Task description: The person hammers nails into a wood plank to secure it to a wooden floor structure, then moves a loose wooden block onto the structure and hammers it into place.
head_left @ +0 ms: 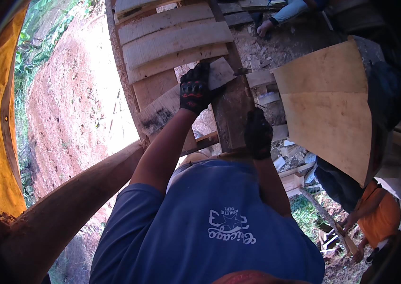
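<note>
My left hand (195, 93), in a black glove with hard knuckle guards, grips a short wooden board (165, 108). The board lies slantwise across a wooden frame and has a dark stain at its lower left end. The fingers reach over its far edge, and the thumb points right. My right hand (258, 135), also gloved in black, is closed round the handle of a hammer (248, 97). The hammer's small dark head is beside the board's right end; whether they touch I cannot tell.
Several overlapping slats (172, 40) cover the frame farther off. A plywood sheet (326, 106) stands at right. A thick beam (77, 189) runs to the lower left. Someone in orange (379, 215) holds a pole at lower right; another person's hand (264, 28) shows at the top.
</note>
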### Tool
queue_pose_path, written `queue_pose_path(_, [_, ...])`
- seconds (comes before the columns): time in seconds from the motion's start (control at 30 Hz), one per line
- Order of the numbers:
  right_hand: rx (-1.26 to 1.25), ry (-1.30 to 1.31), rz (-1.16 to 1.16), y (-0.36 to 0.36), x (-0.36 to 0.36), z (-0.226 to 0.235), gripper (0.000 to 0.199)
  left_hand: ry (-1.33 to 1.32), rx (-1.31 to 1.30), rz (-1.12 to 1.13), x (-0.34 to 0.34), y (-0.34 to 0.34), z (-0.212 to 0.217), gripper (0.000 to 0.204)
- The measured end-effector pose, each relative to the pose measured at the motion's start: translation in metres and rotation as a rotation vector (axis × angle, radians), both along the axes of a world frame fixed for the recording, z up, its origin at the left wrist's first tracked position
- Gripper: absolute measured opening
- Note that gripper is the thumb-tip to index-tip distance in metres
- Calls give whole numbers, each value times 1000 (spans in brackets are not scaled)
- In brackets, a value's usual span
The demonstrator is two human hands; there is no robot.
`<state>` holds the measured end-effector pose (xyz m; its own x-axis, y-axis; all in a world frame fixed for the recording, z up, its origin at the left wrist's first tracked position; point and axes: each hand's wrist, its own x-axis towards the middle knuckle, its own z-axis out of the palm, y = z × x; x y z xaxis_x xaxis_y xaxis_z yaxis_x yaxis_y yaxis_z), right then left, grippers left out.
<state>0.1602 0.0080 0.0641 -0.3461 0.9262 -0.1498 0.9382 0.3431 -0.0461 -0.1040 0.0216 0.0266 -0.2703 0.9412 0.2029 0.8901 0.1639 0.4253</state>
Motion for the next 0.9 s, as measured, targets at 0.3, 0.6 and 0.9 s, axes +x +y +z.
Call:
queue_pose_path(0.3, [401,528,28,0,-12,59,23,-8,24,26,-3,-5,-7,92])
queue_pose_path(0.6, [427,586,70,-2,-1,29,30,-22,17,14,-4,-4,-7,92])
queue_pose_path(0.9, [218,420,-147,-18,-11,49,27,-46,14,19,-4,-8,-5,97])
